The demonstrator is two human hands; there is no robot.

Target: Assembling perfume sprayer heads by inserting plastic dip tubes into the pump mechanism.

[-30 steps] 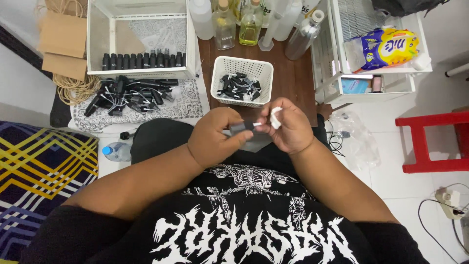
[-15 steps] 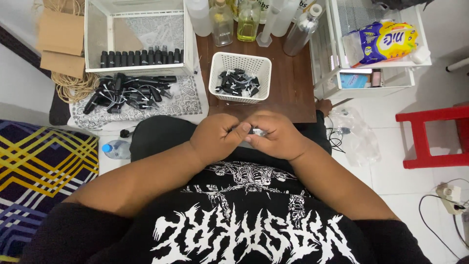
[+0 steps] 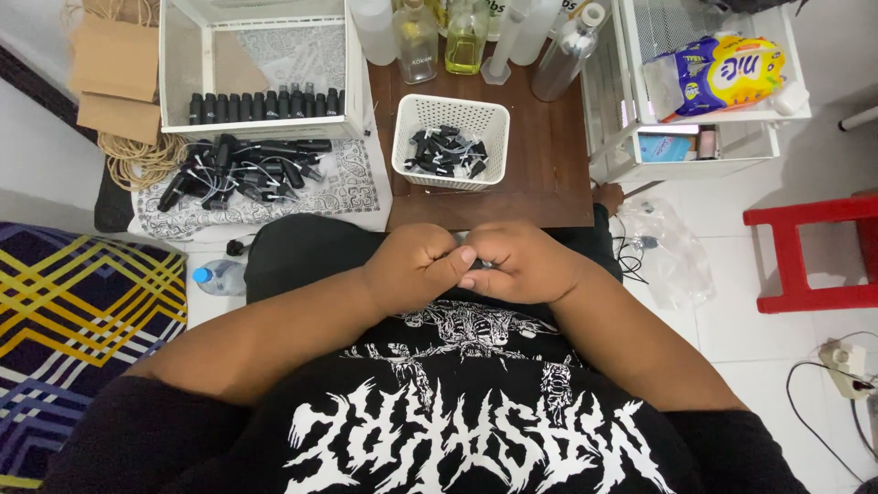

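The left hand [image 3: 416, 268] and the right hand [image 3: 521, 263] were pressed together in the person's lap, near the bottom edge of the brown table [image 3: 549, 183], both curled into loose fists with knuckles facing up. Between them sat a small dark object [image 3: 479, 263], of which only a sliver showed where the fingers met; what it was could not be told. Both hands were clamped around it, the left thumb lying across toward the right fingers.

Just beyond the hands, on the near part of the table, stood a white perforated basket [image 3: 407, 137] holding a heap of small black caps [image 3: 446, 152]. Farther back on the table stood several clear bottles [image 3: 468, 35], 1 of them with yellowish liquid.

To the left, a patterned cloth [image 3: 352, 187] on the floor carried a loose pile of black spray bottles [image 3: 240, 171], and behind it a white crate [image 3: 178, 82] held a neat row of black bottles [image 3: 267, 103] standing upright. A small water bottle with a blue cap [image 3: 218, 277] lay near the person's left knee. On the far right a red stool [image 3: 809, 252] stood on white tiles, well apart from the hands.
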